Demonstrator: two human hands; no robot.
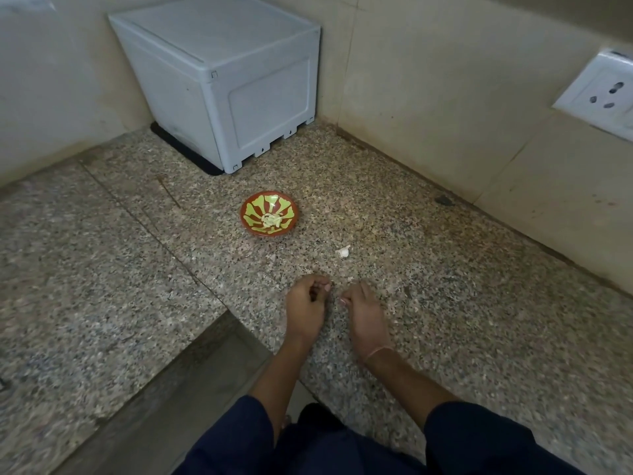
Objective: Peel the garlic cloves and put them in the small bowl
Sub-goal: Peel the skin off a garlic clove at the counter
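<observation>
Head view, looking down at a speckled grey-brown granite counter [428, 269] in a wall corner.

Left hand [306, 303]: resting on the counter, fingers [322, 286] curled in with the tips bunched against the thumb. Cannot tell whether anything is held inside.

Right hand [364, 313]: just beside the left one and not touching it, fingers curled under. A small pale speck shows at the tips; cannot tell if it is garlic, skin or a nail. There is a thin thread band [378, 351] on the wrist.

Small round red-brown bowl with a yellow-green painted pattern [250, 205]: it stands upright beyond the hands. A cluster of pale peeled garlic cloves [271, 220] lies at its centre.

One white unpeeled garlic piece [343, 252] lies on the counter, right of the bowl and between it and the right hand.

A pale grey plastic box [219, 80] sits in the far corner, and a white wall socket [603, 90] is on the right wall.
</observation>
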